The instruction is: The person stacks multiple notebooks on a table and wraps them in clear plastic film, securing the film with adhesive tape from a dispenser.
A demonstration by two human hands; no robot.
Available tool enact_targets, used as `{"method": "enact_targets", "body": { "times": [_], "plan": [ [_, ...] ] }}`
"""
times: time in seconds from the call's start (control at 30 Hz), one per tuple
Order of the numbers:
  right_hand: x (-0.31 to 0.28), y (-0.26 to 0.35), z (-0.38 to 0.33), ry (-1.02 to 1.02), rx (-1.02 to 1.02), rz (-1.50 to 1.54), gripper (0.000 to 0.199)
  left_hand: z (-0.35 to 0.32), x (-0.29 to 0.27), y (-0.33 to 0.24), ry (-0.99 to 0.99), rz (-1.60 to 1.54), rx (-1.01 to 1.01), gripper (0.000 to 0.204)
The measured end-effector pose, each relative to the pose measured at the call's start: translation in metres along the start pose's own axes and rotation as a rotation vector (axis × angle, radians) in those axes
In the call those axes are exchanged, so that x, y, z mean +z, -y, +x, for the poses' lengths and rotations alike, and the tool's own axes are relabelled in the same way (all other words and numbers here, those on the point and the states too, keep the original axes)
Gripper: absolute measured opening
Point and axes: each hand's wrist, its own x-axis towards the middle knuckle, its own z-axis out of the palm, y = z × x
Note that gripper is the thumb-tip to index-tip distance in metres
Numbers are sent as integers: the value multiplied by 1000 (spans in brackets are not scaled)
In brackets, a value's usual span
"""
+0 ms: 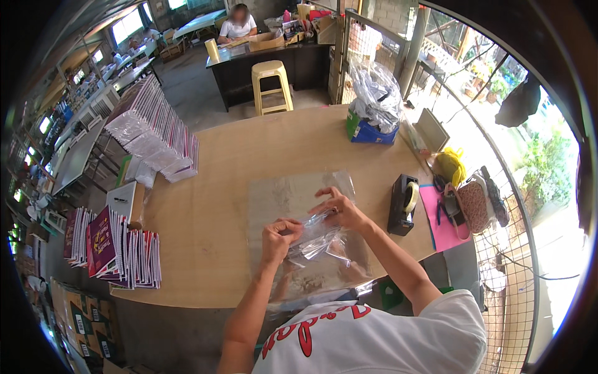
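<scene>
A clear plastic bag (314, 240), crinkled and shiny, is stretched between my two hands over the table. My left hand (283, 237) pinches its left side, thumb against fingers. At its upper right edge, my right hand (339, 209) grips the plastic with the thumb side while other fingers stay bent and raised. Beneath both hands lies a flat, glossy plastic-covered sheet (265, 196) on the tabletop. Whether anything is inside the bag cannot be made out.
Wrapped notebooks (152, 131) rise in a tall stack at the far left of the wooden table (218, 162); loose spiral notebooks (118, 249) sit nearer. A black tape dispenser (403, 206), pink sheet (445, 218) and pouch (473, 206) lie right. Behind stands a box of plastic (374, 124).
</scene>
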Motion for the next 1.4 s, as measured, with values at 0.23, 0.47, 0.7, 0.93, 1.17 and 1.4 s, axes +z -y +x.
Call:
{"method": "enact_targets", "body": {
  "times": [0.23, 0.47, 0.7, 0.93, 1.17, 1.4],
  "plan": [
    [56, 21, -63, -288, -484, -571, 33, -8, 5, 10, -52, 286, 367, 19],
    [73, -25, -90, -388, -544, -803, 38, 16, -23, -14, 253, 286, 273, 54],
    [44, -25, -100, -260, -532, -1012, 62, 37, 0, -63, 659, 934, 348, 74],
    [-146, -119, -208, -1126, 961, -93, 25, 24, 22, -71, 583, 1090, 349, 70],
    [-110, -122, -213, -1143, 643, -149, 31, 23, 16, -66, 545, 1100, 306, 70],
    [-24, -162, -184, -1250, 642, 1335, 19, 23, 11, -52, 557, 1110, 397, 69]
  ]
}}
